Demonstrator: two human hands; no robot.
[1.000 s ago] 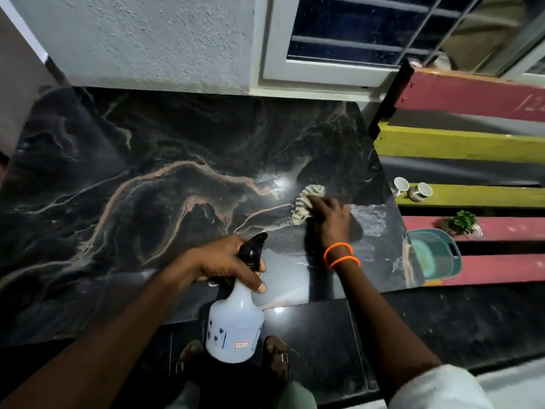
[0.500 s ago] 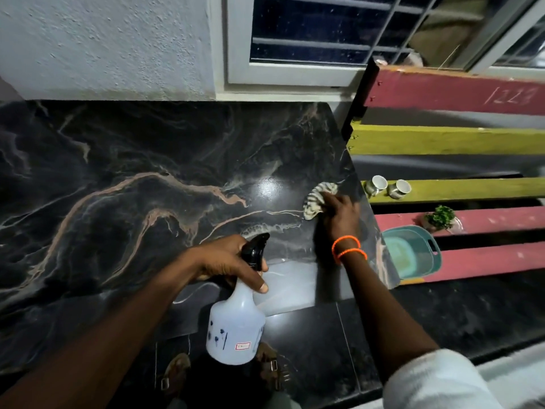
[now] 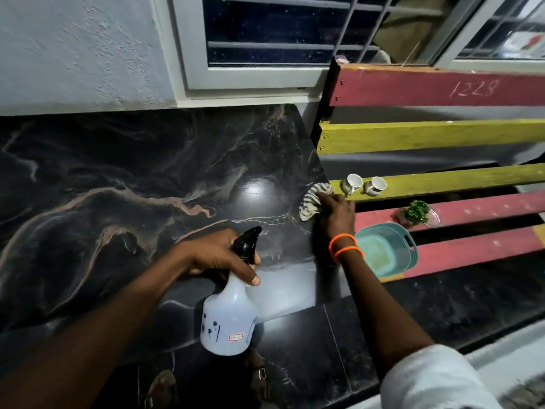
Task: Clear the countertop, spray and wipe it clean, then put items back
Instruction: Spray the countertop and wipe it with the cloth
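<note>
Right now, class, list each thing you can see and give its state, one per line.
Spray bottle: upright, gripped by the left hand.
Cloth: crumpled, pressed on the countertop edge by the right hand.
Two cups: tipped on a bench plank.
Basin: on the bench.
Window: closed.

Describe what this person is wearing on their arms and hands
The hands are bare, no gloves. The right hand has two bright orange bands around its wrist, and a white sleeve covers the upper part of that arm. The left hand and its forearm are bare; no ring, watch or sleeve shows there.
</note>
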